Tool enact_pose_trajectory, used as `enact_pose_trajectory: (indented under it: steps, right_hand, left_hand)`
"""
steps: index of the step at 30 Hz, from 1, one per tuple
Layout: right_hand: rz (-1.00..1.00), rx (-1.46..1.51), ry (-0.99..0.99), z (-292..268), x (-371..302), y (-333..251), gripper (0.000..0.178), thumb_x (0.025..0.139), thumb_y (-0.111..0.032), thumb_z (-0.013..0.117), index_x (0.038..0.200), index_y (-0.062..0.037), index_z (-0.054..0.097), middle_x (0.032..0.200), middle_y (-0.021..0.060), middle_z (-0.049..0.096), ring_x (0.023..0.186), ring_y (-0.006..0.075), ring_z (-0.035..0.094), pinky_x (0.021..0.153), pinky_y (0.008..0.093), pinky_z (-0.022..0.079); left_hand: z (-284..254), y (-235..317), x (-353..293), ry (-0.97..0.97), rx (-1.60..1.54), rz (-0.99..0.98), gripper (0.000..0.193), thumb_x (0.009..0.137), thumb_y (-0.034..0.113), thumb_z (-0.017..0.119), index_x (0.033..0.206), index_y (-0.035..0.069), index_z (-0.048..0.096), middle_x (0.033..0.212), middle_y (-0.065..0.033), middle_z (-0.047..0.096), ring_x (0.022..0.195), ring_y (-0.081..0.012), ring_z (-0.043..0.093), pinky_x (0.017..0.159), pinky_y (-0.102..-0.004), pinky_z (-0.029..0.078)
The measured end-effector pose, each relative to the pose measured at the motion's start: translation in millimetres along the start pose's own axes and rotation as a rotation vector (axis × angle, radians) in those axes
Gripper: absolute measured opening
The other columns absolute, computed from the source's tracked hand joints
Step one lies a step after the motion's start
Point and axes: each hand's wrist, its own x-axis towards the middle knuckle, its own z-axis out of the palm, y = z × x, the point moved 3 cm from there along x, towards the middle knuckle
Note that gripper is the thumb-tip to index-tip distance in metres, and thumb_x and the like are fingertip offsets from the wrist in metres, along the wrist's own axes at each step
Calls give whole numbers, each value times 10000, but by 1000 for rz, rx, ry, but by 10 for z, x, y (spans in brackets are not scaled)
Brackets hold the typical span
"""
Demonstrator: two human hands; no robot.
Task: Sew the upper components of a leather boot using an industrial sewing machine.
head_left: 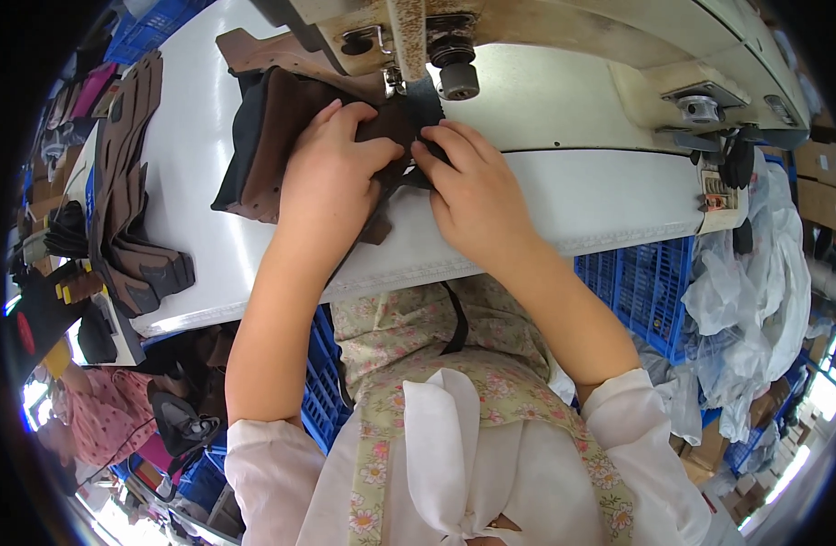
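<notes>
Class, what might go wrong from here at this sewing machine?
The left hand is close to the presser foot, so it might get caught. The brown workpiece could shift if the right hand tugs unevenly. The overlapping brown pieces lie near the edge of the table and might slip.

Can't read any words or numbers tbh. Can see a red oval mark [25, 333] on something black, far left, plus pale labels [824, 164] on cardboard boxes [814, 193], upper right, way too blurry.
</notes>
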Motion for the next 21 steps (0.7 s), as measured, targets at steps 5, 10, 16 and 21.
enact_pose_trajectory:
  steps: [5,10,16,21]
  right_hand:
    - [-1,-14,3,-9,-8,-14,370,777,-33,605,1138,33,655,1231,164,585,1229,340,516,1028,445,445]
    - [-2,-9,-8,-2,22,-60,379,768,-29,612,1139,34,657,1233,168,586,1231,341,517,1027,441,448]
    - [3,-8,8,2,62,-32,371,755,-29,621,1118,27,668,1218,165,597,1216,342,529,1017,437,459]
    - [0,5,7,-4,77,-9,371,747,-29,620,1111,18,675,1220,162,598,1217,342,530,1017,436,460]
  left_hand:
    - [10,-18,8,32,16,51,344,637,-53,677,930,115,737,1198,-122,625,1219,-391,547,984,-422,494]
    - [-4,-91,33,37,25,62,319,641,-43,674,906,122,737,1189,-108,632,1215,-387,551,974,-420,498]
    - [6,-107,68,64,21,70,294,644,-35,672,883,122,737,1166,-109,646,1198,-388,563,974,-425,497]
    - [9,-101,73,82,23,75,285,643,-31,673,878,118,736,1151,-112,655,1177,-389,576,979,-426,496]
